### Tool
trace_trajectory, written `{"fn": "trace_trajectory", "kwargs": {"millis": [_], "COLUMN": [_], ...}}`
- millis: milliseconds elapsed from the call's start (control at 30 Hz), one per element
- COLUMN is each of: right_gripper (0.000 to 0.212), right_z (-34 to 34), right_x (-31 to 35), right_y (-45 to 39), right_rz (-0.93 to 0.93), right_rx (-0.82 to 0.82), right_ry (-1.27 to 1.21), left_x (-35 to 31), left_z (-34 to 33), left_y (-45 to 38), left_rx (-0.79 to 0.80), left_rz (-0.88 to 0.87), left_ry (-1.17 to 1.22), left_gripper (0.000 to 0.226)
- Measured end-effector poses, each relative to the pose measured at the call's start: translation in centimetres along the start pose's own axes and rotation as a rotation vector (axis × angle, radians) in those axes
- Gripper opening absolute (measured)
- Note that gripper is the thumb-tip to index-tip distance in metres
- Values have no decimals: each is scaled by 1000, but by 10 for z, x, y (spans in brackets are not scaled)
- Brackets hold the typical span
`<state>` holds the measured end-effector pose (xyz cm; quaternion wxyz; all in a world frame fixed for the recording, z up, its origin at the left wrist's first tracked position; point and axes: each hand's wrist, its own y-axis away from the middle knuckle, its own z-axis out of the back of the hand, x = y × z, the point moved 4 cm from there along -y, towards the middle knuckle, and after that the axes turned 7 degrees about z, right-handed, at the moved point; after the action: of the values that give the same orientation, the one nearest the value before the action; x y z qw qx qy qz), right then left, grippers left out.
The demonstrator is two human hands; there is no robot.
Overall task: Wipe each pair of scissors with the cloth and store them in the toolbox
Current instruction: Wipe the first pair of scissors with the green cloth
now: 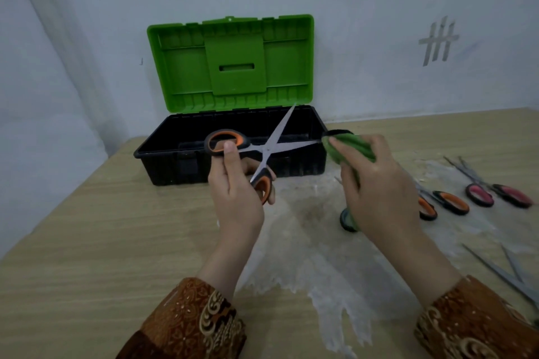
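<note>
My left hand (233, 183) holds a pair of orange-and-black scissors (269, 148) by the handles, blades spread wide apart above the toolbox front. My right hand (379, 189) grips a green cloth (350, 148) folded around the tip of the lower blade. The toolbox (163, 151) has a black base and a green lid (233, 64) standing open against the wall. Its inside looks dark; contents cannot be made out.
On the wooden table to the right lie an orange-handled pair (449, 201), a pink-handled pair (495, 192) and bare steel blades (501, 271) near the right edge. A small dark round object (348, 220) sits under my right hand. A whitish patch (306, 242) covers the table centre.
</note>
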<state>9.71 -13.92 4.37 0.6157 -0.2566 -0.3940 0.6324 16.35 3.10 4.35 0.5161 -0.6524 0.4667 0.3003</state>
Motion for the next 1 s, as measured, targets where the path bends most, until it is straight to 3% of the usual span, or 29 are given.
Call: {"fn": "trace_trajectory", "kwargs": {"millis": [100, 200, 400, 600, 833, 1000], "right_gripper": [41, 38, 41, 38, 44, 37], "right_z": [3, -5, -5, -7, -7, -9], "right_x": [13, 38, 13, 39, 0, 23], "right_y": [-1, 3, 0, 4, -1, 4], "right_rz": [130, 324, 109, 359, 80, 265], "right_rx": [-58, 21, -15, -2, -51, -26], "right_ry": [-59, -53, -37, -27, -5, -17], "left_x": [3, 6, 7, 6, 7, 11], "left_z": [-3, -4, -7, -10, -17, -13], "left_y": [2, 4, 5, 8, 9, 5], "left_rx": [20, 26, 83, 126, 309, 240], "left_rz": [-3, -29, 12, -16, 20, 79], "left_ry": [-41, -93, -50, -85, -95, -44], "left_gripper": [31, 34, 31, 32, 28, 33]}}
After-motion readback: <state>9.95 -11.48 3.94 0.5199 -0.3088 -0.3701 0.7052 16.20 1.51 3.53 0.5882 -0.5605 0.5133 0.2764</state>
